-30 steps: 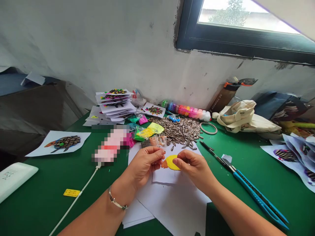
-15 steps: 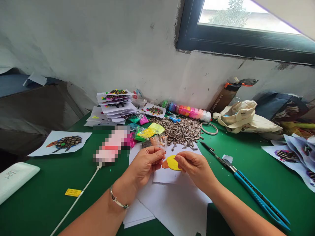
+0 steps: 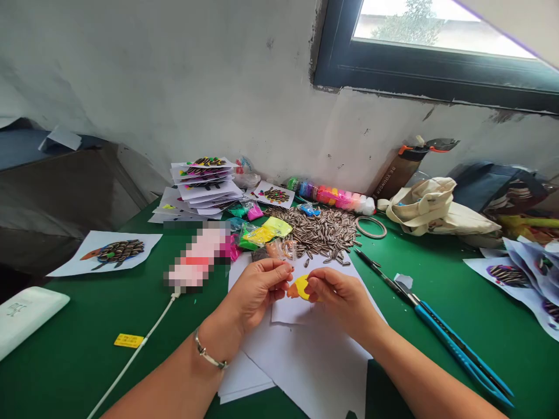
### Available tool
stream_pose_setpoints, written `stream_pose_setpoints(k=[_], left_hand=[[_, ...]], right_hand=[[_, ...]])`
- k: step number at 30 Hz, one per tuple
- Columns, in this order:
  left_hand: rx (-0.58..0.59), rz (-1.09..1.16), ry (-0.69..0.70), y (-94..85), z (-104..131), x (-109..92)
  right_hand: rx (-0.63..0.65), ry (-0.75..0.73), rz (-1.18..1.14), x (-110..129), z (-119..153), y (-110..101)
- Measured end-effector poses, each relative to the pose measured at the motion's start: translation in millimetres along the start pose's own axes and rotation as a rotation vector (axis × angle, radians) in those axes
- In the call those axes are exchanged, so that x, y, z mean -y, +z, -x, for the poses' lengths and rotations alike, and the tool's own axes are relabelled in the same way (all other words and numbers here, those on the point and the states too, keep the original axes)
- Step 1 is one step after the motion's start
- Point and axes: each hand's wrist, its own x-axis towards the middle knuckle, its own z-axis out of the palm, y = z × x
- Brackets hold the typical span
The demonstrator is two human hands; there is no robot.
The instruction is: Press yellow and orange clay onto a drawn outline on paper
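Over the white paper (image 3: 305, 361) in the middle, a flat yellow clay shape (image 3: 301, 286) with an orange clay end (image 3: 292, 291) lies on the top sheet. My left hand (image 3: 259, 291) is closed in a pinch just left of it, with a tiny dark speck at the fingertips too small to name. Thumb and forefinger of my right hand (image 3: 338, 297) are pinched together in front of the yellow shape, covering its right part. Whatever sits between the right fingertips cannot be made out.
Behind the hands lie a heap of striped sunflower seeds (image 3: 323, 230) and bagged coloured clay (image 3: 264, 233). Blue tweezers (image 3: 463, 349) and a pen (image 3: 371, 262) lie right. Stacked seed pictures (image 3: 207, 186), a blurred pink item (image 3: 198, 259) and a white cable (image 3: 131, 355) are left.
My right hand has shifted slightly left, and its fingertips now cover more of the yellow shape. The left hand stays almost in place, still pinched.
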Motion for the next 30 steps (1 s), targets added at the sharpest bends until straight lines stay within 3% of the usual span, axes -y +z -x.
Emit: stream_pose_setpoints(k=[7, 16, 22, 30], left_hand=[[0.009, -0.003, 0.005, -2.9, 1, 0], [0.019, 0.001, 0.009, -2.8, -1, 2], [0.016, 0.009, 0.009, -2.3, 0, 0], [-0.013, 0.012, 0.003, -0.5, 1, -1]], right_hand=[[-0.068, -0.055, 0.105, 5, -1, -1], [0.042, -0.112, 0.179, 2, -1, -3], [0.004, -0.178, 0.259, -6, -2, -1], [0.023, -0.075, 0.237, -7, -1, 0]])
